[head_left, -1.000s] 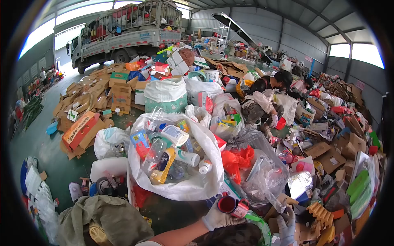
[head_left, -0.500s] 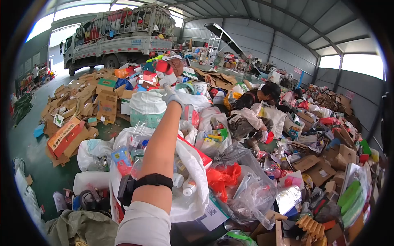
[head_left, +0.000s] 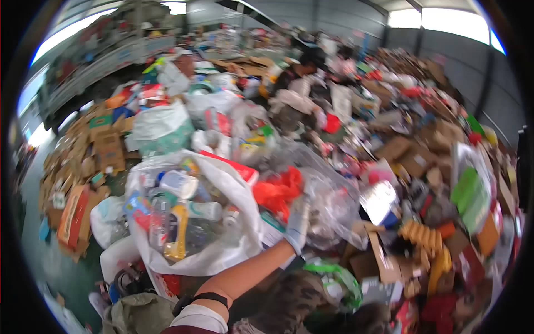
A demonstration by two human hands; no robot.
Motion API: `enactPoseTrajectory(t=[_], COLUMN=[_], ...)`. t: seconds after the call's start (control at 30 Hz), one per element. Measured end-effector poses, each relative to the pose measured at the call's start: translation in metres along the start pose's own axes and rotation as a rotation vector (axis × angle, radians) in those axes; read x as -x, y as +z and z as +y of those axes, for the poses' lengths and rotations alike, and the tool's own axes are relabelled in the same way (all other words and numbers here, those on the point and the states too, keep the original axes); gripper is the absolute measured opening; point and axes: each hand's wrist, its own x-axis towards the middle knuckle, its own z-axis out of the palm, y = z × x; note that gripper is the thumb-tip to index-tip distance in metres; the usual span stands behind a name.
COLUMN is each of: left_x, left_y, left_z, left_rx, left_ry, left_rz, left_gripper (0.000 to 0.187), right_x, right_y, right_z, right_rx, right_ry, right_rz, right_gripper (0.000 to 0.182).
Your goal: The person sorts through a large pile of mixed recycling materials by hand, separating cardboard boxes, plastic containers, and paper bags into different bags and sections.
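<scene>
My left hand (head_left: pixel 299 222), in a pale glove, reaches to the right over the edge of a clear plastic bag (head_left: pixel 334 214). Its fingers look stretched out, though blurred, and nothing shows in them. A crumpled red plastic bag (head_left: pixel 281 189) lies just to the left of the fingers. Nearer my forearm stands a large white sack (head_left: pixel 253 222), its mouth wide. Inside it are a clear plastic bottle (head_left: pixel 159 222), a yellow-labelled bottle (head_left: pixel 177 231) and a white bottle (head_left: pixel 204 210). My right hand is out of view.
Flattened cardboard boxes (head_left: pixel 108 147) pile up at the left, near a loaded truck (head_left: pixel 105 61). A person (head_left: pixel 295 83) sits bent over the waste farther back. Mixed rubbish and cartons (head_left: pixel 409 153) cover the right side. A green-edged plastic bag (head_left: pixel 339 284) lies close in front.
My left hand has swung from far ahead down and right to the clear bag. The red object beyond it earlier is no longer seen there. The view has turned right and down.
</scene>
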Motion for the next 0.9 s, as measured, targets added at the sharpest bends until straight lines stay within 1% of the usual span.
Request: enactPoseTrajectory(t=[0.03, 0.07, 0.1, 0.13, 0.17, 0.2, 0.23, 0.27, 0.3, 0.37, 0.4, 0.43, 0.5, 0.53, 0.57, 0.63, 0.67, 0.73, 0.77, 0.8, 0.83, 0.87, 0.9], left_x=[0.007, 0.009, 0.04, 0.035, 0.047, 0.062, 0.067, 0.068, 0.068, 0.064, 0.058, 0.052, 0.04, 0.036, 0.031, 0.021, 0.025, 0.029, 0.03, 0.032, 0.031, 0.028, 0.026], left_y=[0.014, 0.026, 0.053, 0.06, 0.077, 0.095, 0.109, 0.116, 0.122, 0.126, 0.127, 0.126, 0.122, 0.127, 0.127, 0.126, 0.133, 0.136, 0.138, 0.141, 0.14, 0.138, 0.135], left_z=[-0.011, -0.023, -0.011, -0.032, -0.041, -0.042, -0.052, -0.065, -0.075, -0.096, -0.105, -0.114, -0.13, -0.131, -0.137, -0.152, -0.151, -0.155, -0.156, -0.154, -0.156, -0.159, -0.162], left_rx=[0.049, 0.103, 0.088, 0.146, 0.158, 0.122, 0.094, 0.051, 0.008, -0.036, -0.074, -0.078, -0.158, -0.12, -0.116, -0.261, -0.305, -0.327, -0.355, -0.379, -0.373, -0.361, -0.35], left_ry=[-0.043, -0.121, -0.193, -0.205, -0.265, -0.311, -0.336, -0.353, -0.355, -0.371, -0.361, -0.355, -0.416, -0.486, -0.482, -0.39, -0.367, -0.378, -0.397, -0.427, -0.422, -0.464, -0.506], left_rz=[-0.036, -0.109, -0.159, -0.218, -0.225, -0.247, -0.246, -0.266, -0.28, -0.298, -0.312, -0.319, -0.194, -0.173, -0.167, -0.258, -0.233, -0.248, -0.272, -0.266, -0.256, -0.277, -0.3], left_gripper=[0.037, 0.04, 0.044, 0.045, 0.046, 0.047, 0.048, 0.05, 0.051, 0.054, 0.056, 0.056, 0.056, 0.051, 0.051, 0.055, 0.052, 0.051, 0.051, 0.046, 0.046, 0.045, 0.043], right_x=[0.003, 0.004, 0.008, 0.011, 0.016, 0.031, 0.016, 0.015, 0.013, 0.013, 0.011, -0.002, -0.035, -0.06, -0.085, -0.121, -0.139, -0.172, -0.185, -0.195, -0.204, -0.212, -0.222], right_y=[0.011, 0.022, 0.036, 0.05, 0.048, 0.046, 0.073, 0.09, 0.103, 0.102, 0.091, 0.092, 0.1, 0.101, 0.093, 0.069, 0.069, 0.07, 0.069, 0.068, 0.067, 0.059, 0.045], right_z=[-0.011, -0.021, -0.018, -0.014, -0.01, -0.044, 0.007, 0.028, 0.035, 0.019, -0.005, -0.003, 0.001, 0.001, -0.011, -0.046, -0.053, -0.066, -0.071, -0.075, -0.08, -0.09, -0.099], right_rx=[-0.055, -0.111, 0.026, 0.165, 0.182, -0.051, 0.008, -0.026, -0.061, -0.129, -0.064, -0.072, -0.21, -0.39, -0.68, -1.068, -1.063, -1.456, -1.448, -1.343, -1.238, -1.231, -1.277], right_ry=[-0.006, -0.013, -0.05, -0.075, -0.041, 0.129, 0.149, 0.167, 0.171, 0.22, 0.192, 0.188, 0.196, 0.146, 0.293, 0.586, 0.58, 0.626, 0.621, 0.623, 0.624, 0.623, 0.572], right_rz=[0.006, 0.012, 0.1, 0.193, 0.098, 0.028, -0.012, 0.001, 0.008, 0.029, 0.057, 0.061, 0.176, 0.247, 0.234, 0.234, 0.226, 0.152, 0.14, 0.155, 0.17, 0.16, 0.185], right_gripper=[0.039, 0.032, 0.033, 0.034, 0.035, 0.037, 0.037, 0.039, 0.042, 0.047, 0.05, 0.05, 0.051, 0.055, 0.053, 0.053, 0.053, 0.034, 0.034, 0.027, 0.022, 0.022, 0.019])
